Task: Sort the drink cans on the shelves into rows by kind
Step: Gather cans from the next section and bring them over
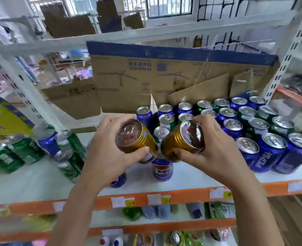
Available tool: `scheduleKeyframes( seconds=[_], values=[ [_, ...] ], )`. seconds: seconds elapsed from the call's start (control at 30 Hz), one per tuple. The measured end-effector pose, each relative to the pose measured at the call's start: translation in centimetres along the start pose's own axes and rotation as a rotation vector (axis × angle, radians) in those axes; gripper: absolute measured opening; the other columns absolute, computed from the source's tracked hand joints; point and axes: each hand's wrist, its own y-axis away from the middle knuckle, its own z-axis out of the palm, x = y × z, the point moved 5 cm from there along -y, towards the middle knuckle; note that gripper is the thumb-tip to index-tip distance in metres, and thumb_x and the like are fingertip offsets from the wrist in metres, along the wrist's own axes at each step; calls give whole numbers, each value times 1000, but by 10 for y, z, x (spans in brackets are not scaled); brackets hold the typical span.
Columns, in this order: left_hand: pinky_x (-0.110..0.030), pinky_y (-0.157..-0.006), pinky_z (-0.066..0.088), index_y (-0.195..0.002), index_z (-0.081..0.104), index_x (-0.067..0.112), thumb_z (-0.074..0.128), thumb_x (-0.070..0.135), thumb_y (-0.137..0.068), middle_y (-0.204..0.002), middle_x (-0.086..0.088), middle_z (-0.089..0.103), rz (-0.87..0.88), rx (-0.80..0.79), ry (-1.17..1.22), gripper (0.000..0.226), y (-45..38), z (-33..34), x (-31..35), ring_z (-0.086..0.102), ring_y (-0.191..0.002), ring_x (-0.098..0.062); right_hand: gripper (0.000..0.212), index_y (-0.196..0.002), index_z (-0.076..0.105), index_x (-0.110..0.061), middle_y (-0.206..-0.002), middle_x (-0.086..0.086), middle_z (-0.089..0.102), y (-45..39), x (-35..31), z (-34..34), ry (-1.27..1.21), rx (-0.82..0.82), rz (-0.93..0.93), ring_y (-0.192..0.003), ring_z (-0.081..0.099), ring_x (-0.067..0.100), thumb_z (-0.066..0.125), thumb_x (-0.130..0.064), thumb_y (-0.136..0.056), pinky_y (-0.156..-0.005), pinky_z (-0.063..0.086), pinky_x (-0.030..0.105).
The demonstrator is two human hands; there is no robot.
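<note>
we see a flattened cardboard box (pixel 164 75) standing at the shelf's back, and paper price tags (pixel 123 201) along the orange rail (pixel 187 195).

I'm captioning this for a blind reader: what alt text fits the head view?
Two bare hands, left hand and right hand, each hold a gold can above a white shelf crowded with blue cans and green cans.

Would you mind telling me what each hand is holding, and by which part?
Each holds a gold can by its side wall: the left hand grips the left gold can, the right hand the right gold can, both tilted.
</note>
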Motion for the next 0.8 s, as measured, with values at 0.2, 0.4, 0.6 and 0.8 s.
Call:
scheduleKeyframes(
  seconds=[0.2, 0.4, 0.6, 0.8],
  values=[
    [10, -76, 25, -112, 54, 37, 89, 34, -53, -106, 24, 41, -163, 173, -32, 68, 61, -94, -74, 36, -96, 30, 63, -114, 39, -25, -106, -9, 44, -13, -100, 63, -68, -116, -209, -94, 55, 21, 69, -51, -65, -76, 46, 40],
    [5, -75, 29, -106, 52, 45, 87, 34, -53, -107, 9, 46, -400, 287, -81, 64, 157, -199, -171, 42, -90, 18, 68, -121, 37, -27, -112, -9, 44, 4, -224, 163, -45, -331, -392, -103, 54, 21, 70, -52, -68, -81, 43, 34],
    [-11, -80, 36, -107, 56, 38, 65, 60, -43, -102, 20, 51, -595, 400, -156, 69, 263, -289, -266, 48, -101, -6, 68, -123, 32, -31, -116, -11, 42, 40, -332, 279, 33, -581, -524, -102, 56, 21, 64, -62, -71, -82, 46, 33],
    [-22, -77, 36, -102, 56, 40, 56, 57, -38, -102, 13, 50, -820, 468, -283, 66, 332, -346, -337, 43, -94, 0, 67, -123, 31, -31, -121, -9, 44, 61, -397, 361, 43, -770, -493, -102, 55, 21, 66, -57, -72, -84, 46, 34]
  ],
)
